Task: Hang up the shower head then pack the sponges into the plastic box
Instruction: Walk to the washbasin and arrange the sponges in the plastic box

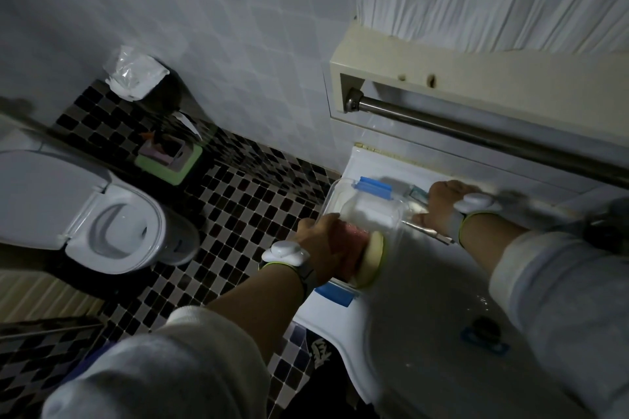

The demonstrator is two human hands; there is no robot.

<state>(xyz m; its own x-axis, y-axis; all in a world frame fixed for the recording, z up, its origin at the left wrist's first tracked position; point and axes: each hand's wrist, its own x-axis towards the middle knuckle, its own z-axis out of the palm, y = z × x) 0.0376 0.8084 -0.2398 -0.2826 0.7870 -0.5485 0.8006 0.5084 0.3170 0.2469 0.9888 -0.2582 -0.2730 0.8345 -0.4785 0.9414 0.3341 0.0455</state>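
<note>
A clear plastic box (335, 194) with blue clips stands on the left ledge of the white sink (425, 299). A white sponge (369, 214) lies inside it. My left hand (323, 241) grips a pink sponge (354, 245) at the box's near end, pressed beside a round cream sponge (372, 260) with a yellow-green rim. My right hand (442, 201) reaches over the sink's back ledge and holds the box's right rim between thumb and fingers. No shower head is in view.
A steel towel rail (476, 136) runs under a cream shelf above the sink. A thin metal piece (429, 231) lies below my right hand. The sink drain (486, 330) is at lower right. A toilet (112, 224) and a green bin (170, 160) stand on the checkered floor at left.
</note>
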